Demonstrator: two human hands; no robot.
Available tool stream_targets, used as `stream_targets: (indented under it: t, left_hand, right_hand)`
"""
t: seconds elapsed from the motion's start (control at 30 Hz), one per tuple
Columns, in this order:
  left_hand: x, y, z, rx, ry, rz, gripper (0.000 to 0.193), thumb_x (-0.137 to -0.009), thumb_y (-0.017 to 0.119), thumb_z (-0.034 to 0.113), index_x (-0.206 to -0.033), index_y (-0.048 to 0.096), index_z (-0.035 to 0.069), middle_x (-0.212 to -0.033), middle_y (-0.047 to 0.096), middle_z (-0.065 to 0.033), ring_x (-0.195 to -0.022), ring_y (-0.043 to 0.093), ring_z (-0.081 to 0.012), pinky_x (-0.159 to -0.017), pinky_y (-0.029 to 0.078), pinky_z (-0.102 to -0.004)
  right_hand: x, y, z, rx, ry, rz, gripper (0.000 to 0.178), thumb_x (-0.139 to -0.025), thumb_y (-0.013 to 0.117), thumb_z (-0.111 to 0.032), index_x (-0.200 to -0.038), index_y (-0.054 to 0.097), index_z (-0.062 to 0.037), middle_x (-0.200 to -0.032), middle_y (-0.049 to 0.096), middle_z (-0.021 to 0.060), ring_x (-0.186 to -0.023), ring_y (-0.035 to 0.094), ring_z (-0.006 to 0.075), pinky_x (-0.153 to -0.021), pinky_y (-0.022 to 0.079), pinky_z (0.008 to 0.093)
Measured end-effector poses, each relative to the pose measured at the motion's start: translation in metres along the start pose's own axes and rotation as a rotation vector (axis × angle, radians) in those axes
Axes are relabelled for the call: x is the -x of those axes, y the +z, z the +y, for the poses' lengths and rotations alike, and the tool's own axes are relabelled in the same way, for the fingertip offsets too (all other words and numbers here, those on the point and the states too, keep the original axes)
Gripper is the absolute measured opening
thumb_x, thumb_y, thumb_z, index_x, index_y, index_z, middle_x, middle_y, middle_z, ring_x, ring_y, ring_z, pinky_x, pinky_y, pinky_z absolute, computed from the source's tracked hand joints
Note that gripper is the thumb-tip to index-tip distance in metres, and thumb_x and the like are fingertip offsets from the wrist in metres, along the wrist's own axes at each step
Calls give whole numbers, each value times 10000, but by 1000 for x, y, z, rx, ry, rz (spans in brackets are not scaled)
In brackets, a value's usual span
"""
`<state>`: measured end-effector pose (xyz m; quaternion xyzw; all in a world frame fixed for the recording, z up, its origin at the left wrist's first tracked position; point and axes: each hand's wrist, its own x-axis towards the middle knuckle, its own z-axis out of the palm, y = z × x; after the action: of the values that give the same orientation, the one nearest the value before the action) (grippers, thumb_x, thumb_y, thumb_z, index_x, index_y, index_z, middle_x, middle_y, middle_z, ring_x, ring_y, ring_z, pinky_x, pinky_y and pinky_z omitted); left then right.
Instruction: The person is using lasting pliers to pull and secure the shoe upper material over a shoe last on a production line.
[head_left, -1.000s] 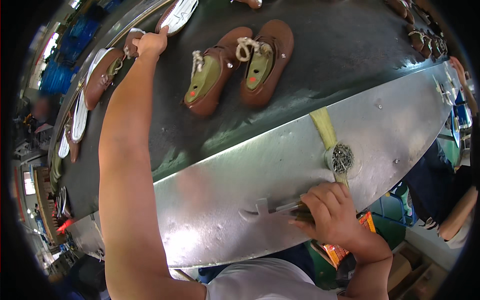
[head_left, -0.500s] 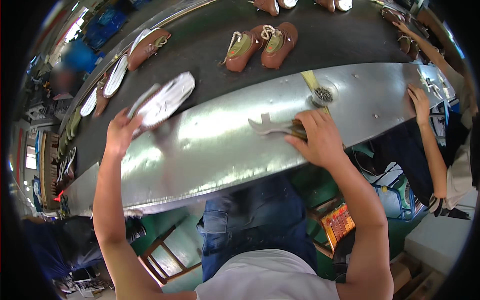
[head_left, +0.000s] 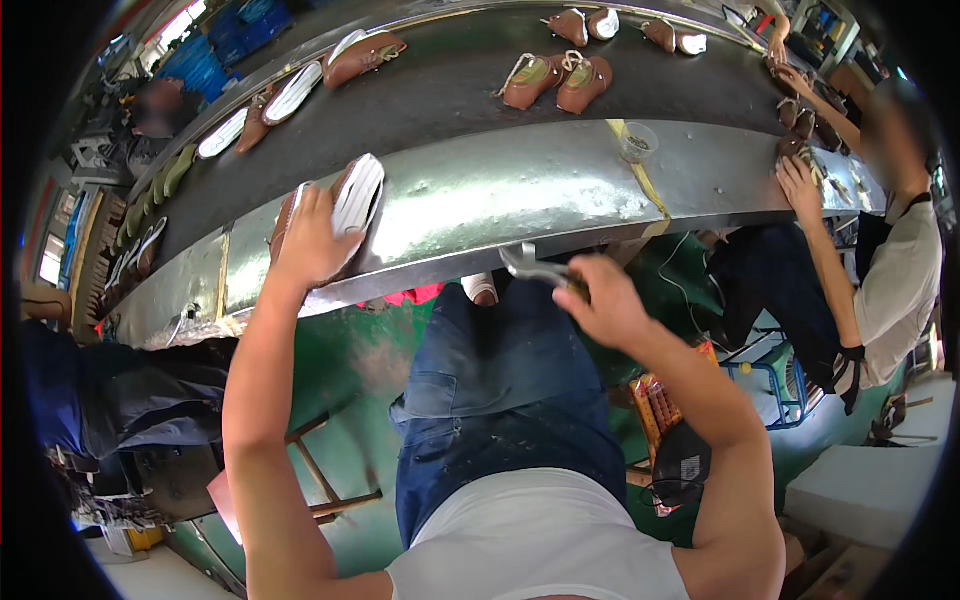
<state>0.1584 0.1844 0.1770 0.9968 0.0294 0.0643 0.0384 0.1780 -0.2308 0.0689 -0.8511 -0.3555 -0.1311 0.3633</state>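
My left hand (head_left: 318, 240) is closed around a pair of brown shoes at the metal ledge. The right shoe of the pair shows its white sole (head_left: 357, 200); the other brown shoe (head_left: 283, 225) is mostly hidden behind my fingers. In my right hand (head_left: 605, 300) is a hammer (head_left: 530, 266), gripped by its handle. Its metal head points left, just off the ledge's near edge and above my lap. A small clear cup (head_left: 637, 142) with dark bits inside stands on the ledge, farther right.
Beyond the metal ledge (head_left: 460, 190) runs a dark belt (head_left: 440, 110). It carries brown lace-up shoes (head_left: 555, 82), white-soled shoes (head_left: 294, 94) and green ones (head_left: 178, 170). On the right a co-worker's hand (head_left: 800, 190) rests by other shoes. A wooden stool (head_left: 325, 470) stands lower left.
My left hand has brought the shoes rightward and nearer, onto the ledge. My right hand has drawn the hammer back from over the ledge toward my body. The view has shifted.
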Motion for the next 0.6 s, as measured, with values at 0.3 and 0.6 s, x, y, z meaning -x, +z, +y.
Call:
stream_targets:
  t: [0.3, 0.6]
  left_hand:
    - [-93, 24, -30, 402, -307, -218, 674, -930, 601, 476, -1369, 504, -27, -1244, 624, -219, -1108, 625, -309, -952, 487, -394]
    - [132, 90, 126, 1528, -350, 135, 630, -903, 660, 35, -1470, 385, 49, -1229, 612, -106, -1100, 601, -175, -968, 491, -318]
  right_hand:
    - [79, 7, -52, -1071, 1078, -496, 354, -983, 577, -361, -1030, 562, -11, -828, 572, 23, -703, 529, 83, -640, 459, 245]
    - [115, 0, -54, -767, 887, -587, 328, -927, 647, -250, -1118, 559, 2, -842, 604, 64, -753, 585, 147, -694, 485, 304]
